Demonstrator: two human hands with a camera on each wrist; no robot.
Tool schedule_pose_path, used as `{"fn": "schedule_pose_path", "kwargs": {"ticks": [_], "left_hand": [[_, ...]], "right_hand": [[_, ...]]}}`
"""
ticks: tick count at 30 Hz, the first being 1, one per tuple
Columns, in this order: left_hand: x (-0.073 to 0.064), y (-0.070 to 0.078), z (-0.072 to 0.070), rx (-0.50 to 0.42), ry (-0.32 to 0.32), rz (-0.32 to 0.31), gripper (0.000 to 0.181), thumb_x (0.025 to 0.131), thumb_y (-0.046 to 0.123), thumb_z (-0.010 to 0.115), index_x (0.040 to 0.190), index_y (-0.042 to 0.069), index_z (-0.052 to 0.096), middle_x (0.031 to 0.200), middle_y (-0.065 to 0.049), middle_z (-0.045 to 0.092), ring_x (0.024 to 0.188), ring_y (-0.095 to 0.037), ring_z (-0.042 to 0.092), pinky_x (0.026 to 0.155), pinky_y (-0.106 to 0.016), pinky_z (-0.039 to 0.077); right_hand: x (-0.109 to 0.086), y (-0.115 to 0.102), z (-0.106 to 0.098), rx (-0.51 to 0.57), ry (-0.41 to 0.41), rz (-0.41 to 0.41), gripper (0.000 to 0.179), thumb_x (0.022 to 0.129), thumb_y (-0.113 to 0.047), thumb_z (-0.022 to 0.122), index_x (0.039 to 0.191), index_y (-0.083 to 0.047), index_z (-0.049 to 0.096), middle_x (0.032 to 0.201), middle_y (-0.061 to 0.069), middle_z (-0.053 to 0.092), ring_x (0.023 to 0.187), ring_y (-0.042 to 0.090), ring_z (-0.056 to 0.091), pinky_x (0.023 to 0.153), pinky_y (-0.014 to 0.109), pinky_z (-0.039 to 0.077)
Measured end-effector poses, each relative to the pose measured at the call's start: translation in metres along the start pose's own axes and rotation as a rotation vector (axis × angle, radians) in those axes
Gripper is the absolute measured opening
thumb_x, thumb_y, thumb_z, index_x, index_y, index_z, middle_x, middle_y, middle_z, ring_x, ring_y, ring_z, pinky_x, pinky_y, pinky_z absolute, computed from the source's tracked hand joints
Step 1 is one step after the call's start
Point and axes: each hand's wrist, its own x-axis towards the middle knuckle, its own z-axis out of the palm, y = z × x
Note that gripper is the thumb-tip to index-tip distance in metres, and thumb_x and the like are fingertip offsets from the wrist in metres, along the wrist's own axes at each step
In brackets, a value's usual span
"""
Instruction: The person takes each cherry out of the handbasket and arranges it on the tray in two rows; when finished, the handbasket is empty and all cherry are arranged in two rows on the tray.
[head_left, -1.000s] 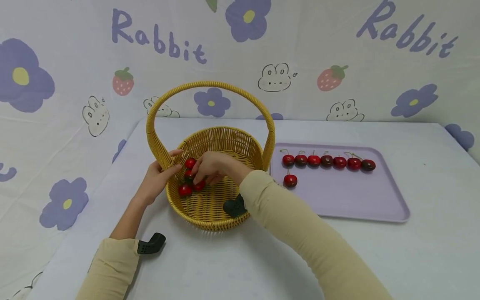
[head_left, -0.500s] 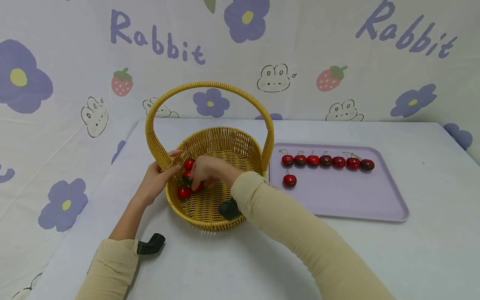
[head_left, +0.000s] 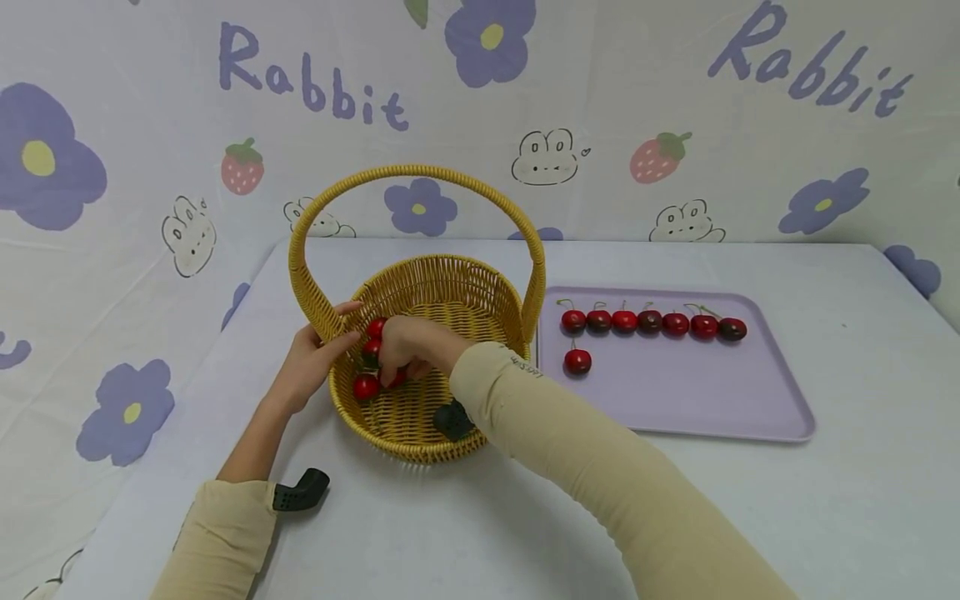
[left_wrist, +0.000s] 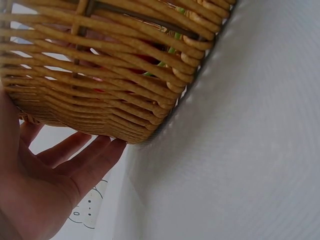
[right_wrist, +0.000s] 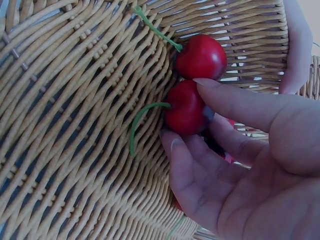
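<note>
A yellow wicker basket (head_left: pixel 408 452) with a tall arched handle stands on the white table. My left hand (head_left: pixel 309 360) holds its left side at the handle's foot, thumb over the rim; in the left wrist view the fingers (left_wrist: pixel 95 155) lie against the outer wall. Inside the basket, my right hand (head_left: pixel 415 343) pinches a red cherry (right_wrist: pixel 185 114) with a curved green stem between thumb and fingers. Another stemmed cherry (right_wrist: pixel 204 56) sits right beside it. More cherries lie along the basket's left wall, such as one nearer the front (head_left: pixel 366 387); the right hand partly covers them.
Right of the basket lies a lilac tray (head_left: pixel 697 404). Several cherries (head_left: pixel 624 322) form a row along its back, and a single cherry (head_left: pixel 577 362) lies below the row's left end. A dark wrist device (head_left: pixel 302 490) sticks out from the left sleeve. Patterned cloth hangs behind.
My right hand has moved slightly left and down among the cherries in the basket, its forearm following. The left hand keeps its place on the basket, and the tray's cherries stay put.
</note>
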Motion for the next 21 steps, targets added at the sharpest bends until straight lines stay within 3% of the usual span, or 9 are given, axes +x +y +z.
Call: {"fn": "schedule_pose_path", "kwargs": {"ticks": [10,14,17,21], "left_hand": [[-0.001,0.002,-0.001,-0.002,0.002,-0.001,0.047,0.099,0.016,0.052,0.144,0.009,0.041,0.138,-0.022,0.045,0.125,-0.034,0.043,0.103,-0.052,0.032],[-0.001,0.002,-0.001,0.003,0.004,0.000,0.047,0.099,0.016,0.052,0.144,0.009,0.041,0.137,-0.023,0.046,0.124,-0.034,0.043,0.103,-0.052,0.032],[-0.001,0.002,0.000,0.005,0.001,-0.003,0.047,0.099,0.016,0.052,0.144,0.009,0.041,0.135,-0.023,0.047,0.122,-0.034,0.045,0.102,-0.051,0.033],[0.000,0.002,0.001,0.010,0.000,-0.005,0.047,0.099,0.017,0.052,0.144,0.009,0.042,0.133,-0.024,0.048,0.120,-0.032,0.046,0.101,-0.050,0.035]], "right_hand": [[-0.004,-0.001,-0.002,-0.053,-0.009,-0.050,0.027,0.082,-0.017,0.076,0.103,-0.003,0.066,0.084,0.004,0.057,0.075,0.018,0.064,0.065,0.026,0.053],[-0.007,-0.002,-0.007,-0.038,-0.008,-0.095,0.017,0.084,-0.017,0.074,0.088,-0.004,0.065,0.075,0.002,0.056,0.065,0.015,0.060,0.070,0.028,0.054],[-0.013,0.000,-0.014,0.048,-0.026,-0.129,0.011,0.086,-0.015,0.072,0.086,-0.005,0.067,0.074,0.001,0.058,0.066,0.016,0.061,0.076,0.031,0.053],[-0.019,0.006,-0.025,0.202,-0.055,-0.158,0.024,0.087,-0.013,0.071,0.109,-0.004,0.068,0.090,0.004,0.065,0.086,0.021,0.066,0.080,0.032,0.053]]}}
